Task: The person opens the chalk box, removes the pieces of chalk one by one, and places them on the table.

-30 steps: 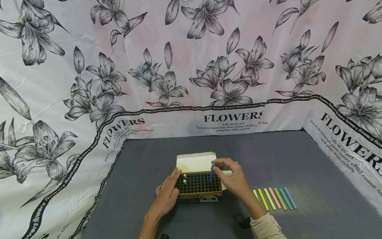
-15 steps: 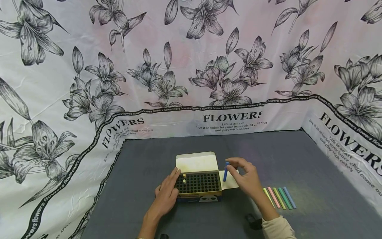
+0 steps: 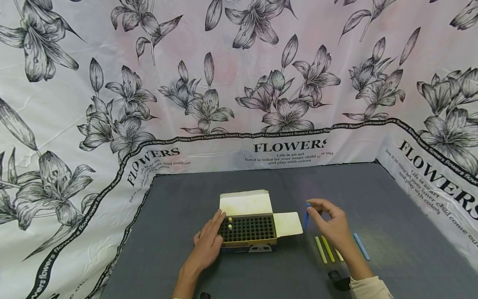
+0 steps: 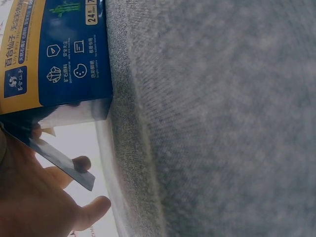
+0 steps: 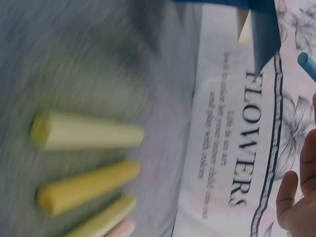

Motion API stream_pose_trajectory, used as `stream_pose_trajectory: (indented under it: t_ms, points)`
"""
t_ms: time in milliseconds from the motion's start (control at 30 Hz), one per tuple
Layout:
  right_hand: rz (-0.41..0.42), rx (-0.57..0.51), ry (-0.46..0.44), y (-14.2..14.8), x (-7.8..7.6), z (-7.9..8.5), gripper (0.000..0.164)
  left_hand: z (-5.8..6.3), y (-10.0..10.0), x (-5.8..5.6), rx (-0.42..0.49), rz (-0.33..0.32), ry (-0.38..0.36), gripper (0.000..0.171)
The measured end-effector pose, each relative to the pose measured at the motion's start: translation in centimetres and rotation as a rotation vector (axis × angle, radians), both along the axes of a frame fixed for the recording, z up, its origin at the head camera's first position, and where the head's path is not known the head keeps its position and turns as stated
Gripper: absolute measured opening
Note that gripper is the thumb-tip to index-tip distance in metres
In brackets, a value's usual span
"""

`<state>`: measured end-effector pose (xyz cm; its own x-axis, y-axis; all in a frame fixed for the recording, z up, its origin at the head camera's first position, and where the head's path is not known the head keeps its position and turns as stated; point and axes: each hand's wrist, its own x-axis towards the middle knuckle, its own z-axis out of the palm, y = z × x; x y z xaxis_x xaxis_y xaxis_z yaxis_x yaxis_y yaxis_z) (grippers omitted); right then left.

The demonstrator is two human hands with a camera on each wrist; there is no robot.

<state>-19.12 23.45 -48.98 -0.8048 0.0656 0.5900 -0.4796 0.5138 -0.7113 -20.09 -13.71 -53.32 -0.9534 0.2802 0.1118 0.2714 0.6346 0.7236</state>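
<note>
In the head view my right hand [image 3: 334, 224] pinches an upright blue chalk stick [image 3: 307, 216] between thumb and fingertips, just right of the box's side flap. The chalk's tip [image 5: 307, 63] shows at the right edge of the right wrist view. My left hand [image 3: 209, 238] rests against the left side of an open chalk box [image 3: 249, 242], fingers stretched along it. Its black grid of holes bears two yellowish chalk sticks [image 3: 230, 220] at the left. The left wrist view shows the box's blue printed side [image 4: 74, 59] and my left hand [image 4: 39, 197] by a flap [image 4: 64, 163].
A row of chalk sticks lies to the right: pale yellow [image 3: 320, 250], yellow [image 3: 328, 249] and light blue [image 3: 361, 247], others hidden behind my right arm. The box's white lid [image 3: 246, 202] is folded back and its side flap [image 3: 288, 224] lies out rightward.
My right hand has moved right with the blue chalk stick, from over the box's holes to beyond the side flap. My left hand stays at the box.
</note>
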Motion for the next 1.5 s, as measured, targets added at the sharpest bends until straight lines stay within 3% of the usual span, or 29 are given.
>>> stream_pose_trajectory:
  t_ms: [533,667,933,1333,1500]
  points:
    - [-0.145,0.109,0.004,6.6,1.4,-2.0,0.024,0.0,0.0,0.0,-0.001,-0.005,-0.013,0.063]
    - [-0.183,0.174,-0.081,8.3,1.8,-2.2,0.022,0.1,0.0,0.0,0.002,-0.007,-0.006,0.062]
    - [-0.267,0.333,-0.343,12.1,2.6,-2.3,0.028,0.0,0.0,-0.1,0.001,-0.003,-0.005,0.062]
    - [-0.220,0.492,-0.625,14.7,2.5,-2.6,0.040,-0.1,-0.1,-0.1,0.004,-0.004,-0.008,0.062]
    - [-0.203,0.534,-0.687,14.9,2.3,-2.9,0.039,-0.1,-0.1,0.1,0.009,-0.008,-0.006,0.060]
